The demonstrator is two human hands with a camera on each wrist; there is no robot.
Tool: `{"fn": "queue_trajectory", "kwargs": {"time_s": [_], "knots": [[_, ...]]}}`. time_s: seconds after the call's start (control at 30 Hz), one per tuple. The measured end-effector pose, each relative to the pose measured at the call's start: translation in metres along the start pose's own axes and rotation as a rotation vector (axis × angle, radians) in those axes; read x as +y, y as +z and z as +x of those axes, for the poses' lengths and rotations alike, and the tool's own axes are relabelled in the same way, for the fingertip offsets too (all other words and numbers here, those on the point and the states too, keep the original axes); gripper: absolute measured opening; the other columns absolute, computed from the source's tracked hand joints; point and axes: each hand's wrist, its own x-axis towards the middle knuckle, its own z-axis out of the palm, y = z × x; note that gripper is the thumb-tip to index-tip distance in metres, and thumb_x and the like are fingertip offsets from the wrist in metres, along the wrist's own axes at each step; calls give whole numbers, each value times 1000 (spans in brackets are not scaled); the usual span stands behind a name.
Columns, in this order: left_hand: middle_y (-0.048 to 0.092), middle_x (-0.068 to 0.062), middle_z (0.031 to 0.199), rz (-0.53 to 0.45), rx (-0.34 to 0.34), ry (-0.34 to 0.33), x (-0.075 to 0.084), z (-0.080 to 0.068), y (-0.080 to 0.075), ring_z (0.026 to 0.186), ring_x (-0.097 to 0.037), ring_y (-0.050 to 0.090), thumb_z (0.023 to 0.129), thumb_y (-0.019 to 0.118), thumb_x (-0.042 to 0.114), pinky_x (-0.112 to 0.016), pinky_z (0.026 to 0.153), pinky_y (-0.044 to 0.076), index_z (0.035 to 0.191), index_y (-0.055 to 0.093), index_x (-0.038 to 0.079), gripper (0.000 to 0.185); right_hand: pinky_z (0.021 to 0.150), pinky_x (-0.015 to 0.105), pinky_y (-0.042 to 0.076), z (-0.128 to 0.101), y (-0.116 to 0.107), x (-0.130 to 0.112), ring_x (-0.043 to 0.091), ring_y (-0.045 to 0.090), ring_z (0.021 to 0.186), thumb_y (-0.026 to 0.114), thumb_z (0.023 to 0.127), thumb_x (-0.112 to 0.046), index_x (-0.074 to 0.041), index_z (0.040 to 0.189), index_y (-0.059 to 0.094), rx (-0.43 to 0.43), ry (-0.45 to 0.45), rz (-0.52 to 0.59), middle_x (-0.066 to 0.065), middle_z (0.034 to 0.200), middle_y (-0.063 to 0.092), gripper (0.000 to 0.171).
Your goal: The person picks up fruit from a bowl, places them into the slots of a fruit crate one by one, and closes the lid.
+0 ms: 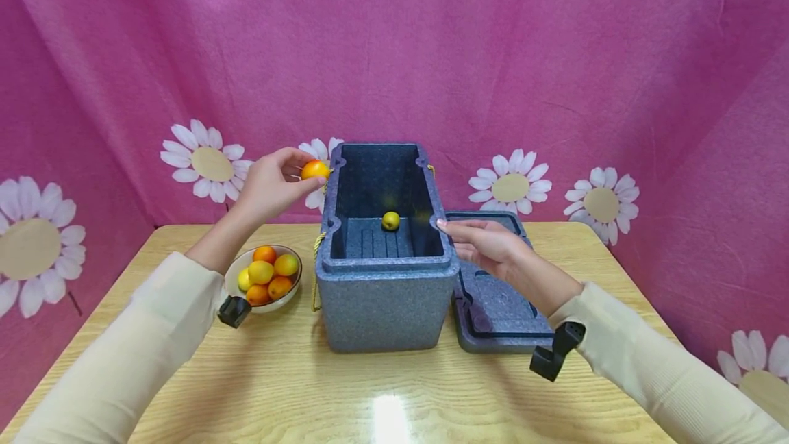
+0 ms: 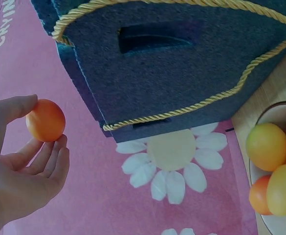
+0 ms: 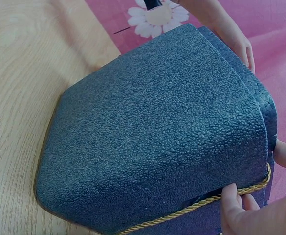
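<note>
Here, left to right:

- Bowl [image 1: 233, 279]: white, below and just inside the left forearm, near the table's left part; it holds a heap of orange and yellow fruit [image 1: 268, 273]. Within easy reach of that hand, so probably the supply.
- Left hand [image 1: 271, 185]: raised above the bowl, pinching an orange fruit [image 1: 315, 170] between thumb and fingertips. The left wrist view shows the thumb on top and the fingers [image 2: 52, 156] cupped under it. The fruit sits just outside the box's left rim, nearly touching it. It is close to round, so no clear long axis or heading can be read.
- Foam box [image 1: 385, 293]: dark blue-grey, lid off, between the two hands, its long axis running away from the person. A yellow cord [image 2: 191, 105] edges its left side. One yellow fruit [image 1: 390, 220] lies on the ribbed floor toward the far end.
- Right hand [image 1: 487, 245]: fingers nearly straight, tips at the box's right rim; judged to be steadying it. The right wrist view shows fingertips [image 3: 231, 196] on the corded edge. It grips nothing.
- Lid [image 1: 499, 307]: lying inner face up under the right wrist, touching the box's right wall.
- Table [image 1: 382, 389]: pale wood, beneath both forearms.
</note>
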Motion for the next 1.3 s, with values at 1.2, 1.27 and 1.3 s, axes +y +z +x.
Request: {"fn": "queue_trajectory", "kwargs": {"time_s": [1.2,1.27,1.3], "knots": [[66,-14,120,94,-174,156,73,46,24,104,-26,63,86,70,20,-35,93,54,119,59,3,38,120,40,26,-1,1,-2,30,24,148,52,98,-25,6,148,25,11,3,8,19,158,25,64],[66,-14,120,104,-181,163,77,51,26,104,-26,63,86,70,20,-35,93,54,119,60,3,38,120,40,26,-1,1,-2,30,24,148,52,98,-25,6,148,25,8,4,3,18,158,25,65],[66,-14,120,107,-183,164,79,53,27,104,-26,63,86,70,21,-35,93,54,119,60,3,38,120,40,25,-1,1,-2,30,23,148,52,98,-25,6,148,25,7,5,2,18,158,25,65]]}}
